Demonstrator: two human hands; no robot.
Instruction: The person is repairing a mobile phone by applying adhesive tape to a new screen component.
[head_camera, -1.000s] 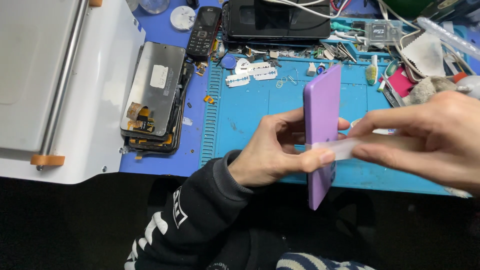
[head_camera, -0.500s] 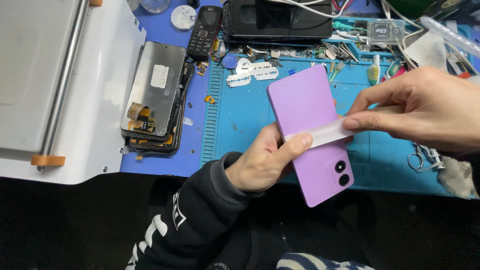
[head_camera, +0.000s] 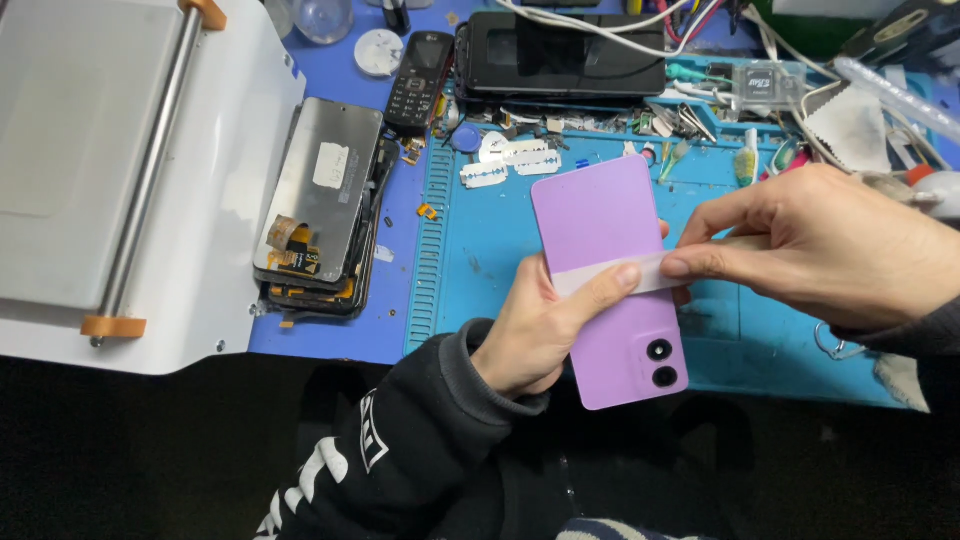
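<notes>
— Just right of centre frame, what's in your grip?
— My left hand (head_camera: 545, 325) clasps the lilac, glossy phone (head_camera: 612, 280), now turned back-up rather than edge-on. My right hand (head_camera: 800, 250) pinches a pale translucent strip (head_camera: 630, 275) across it, over the blue mat (head_camera: 480, 240).

The left hand (head_camera: 540, 325) covers the lower left edge of the purple phone (head_camera: 612, 275), and its fingers behind the phone are hidden. The right hand (head_camera: 815, 250) hides the far end of the pale strip (head_camera: 610, 277) and is cut off at the wrist by the right edge. The white machine (head_camera: 130, 170) runs off the top and left edges. The parts tangled along the desk's back edge are too small to tell apart.
</notes>
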